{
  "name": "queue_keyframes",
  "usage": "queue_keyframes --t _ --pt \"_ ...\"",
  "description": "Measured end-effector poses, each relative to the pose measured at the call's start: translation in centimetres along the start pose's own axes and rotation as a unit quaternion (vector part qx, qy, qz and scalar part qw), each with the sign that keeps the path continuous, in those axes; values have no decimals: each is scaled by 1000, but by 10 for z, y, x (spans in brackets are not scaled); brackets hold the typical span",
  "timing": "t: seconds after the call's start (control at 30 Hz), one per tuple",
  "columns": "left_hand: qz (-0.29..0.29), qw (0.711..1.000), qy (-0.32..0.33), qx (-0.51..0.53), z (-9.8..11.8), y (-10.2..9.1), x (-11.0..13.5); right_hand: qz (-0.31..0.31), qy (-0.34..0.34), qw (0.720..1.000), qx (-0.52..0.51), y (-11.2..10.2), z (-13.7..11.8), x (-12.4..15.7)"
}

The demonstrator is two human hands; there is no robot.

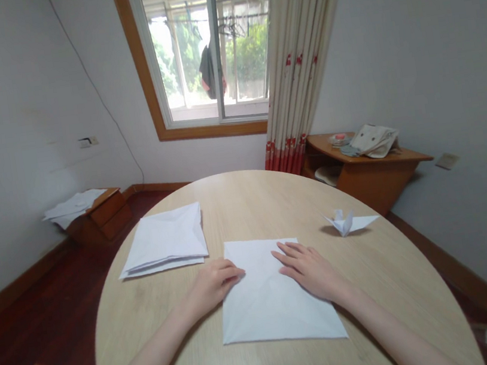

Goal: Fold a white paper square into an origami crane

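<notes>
so the big thing here is a round wooden table (245, 194), and at its far left sits a pile of white paper (167, 235) with edges that don't quite line up, so a bumped left arm could probably knock it more askew. right in front of the person, flat on the table, is a white sheet (280, 316) with faint creases. the right hand (309, 265) lies on it with fingers spread, the left hand (218, 280) is curled at its left edge, can't tell if it's actually pinching the paper. imo uneven pressure between the two could skew or wrinkle the sheet. smallest is a folded paper bird (344, 225), well right of the sheet; a careless right elbow might crush it.
</notes>
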State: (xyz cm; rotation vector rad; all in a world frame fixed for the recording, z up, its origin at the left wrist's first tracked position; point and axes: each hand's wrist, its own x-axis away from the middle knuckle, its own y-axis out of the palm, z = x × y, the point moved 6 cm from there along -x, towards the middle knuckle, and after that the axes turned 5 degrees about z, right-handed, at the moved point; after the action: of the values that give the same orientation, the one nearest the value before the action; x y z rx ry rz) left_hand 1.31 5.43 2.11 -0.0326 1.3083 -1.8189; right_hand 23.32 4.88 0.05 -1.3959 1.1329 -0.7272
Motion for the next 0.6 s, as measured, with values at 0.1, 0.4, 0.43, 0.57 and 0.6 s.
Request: queue_keyframes --t 0.1,0.4,0.43,0.57,0.6 --pt "21 1000 2 -20 -6 -1 0 -33 -5 998 -47 -4 5 1" --pt "-15 997 -67 22 -21 4 6 -53 33 993 -99 -7 31 1" --pt "-23 996 -77 27 -23 5 6 -54 46 993 -95 -5 34 2" --pt "-56 992 -111 34 -27 11 9 -60 65 991 -105 -3 42 3" --pt "-61 991 -118 32 -28 12 10 -59 64 990 -111 -4 43 3"
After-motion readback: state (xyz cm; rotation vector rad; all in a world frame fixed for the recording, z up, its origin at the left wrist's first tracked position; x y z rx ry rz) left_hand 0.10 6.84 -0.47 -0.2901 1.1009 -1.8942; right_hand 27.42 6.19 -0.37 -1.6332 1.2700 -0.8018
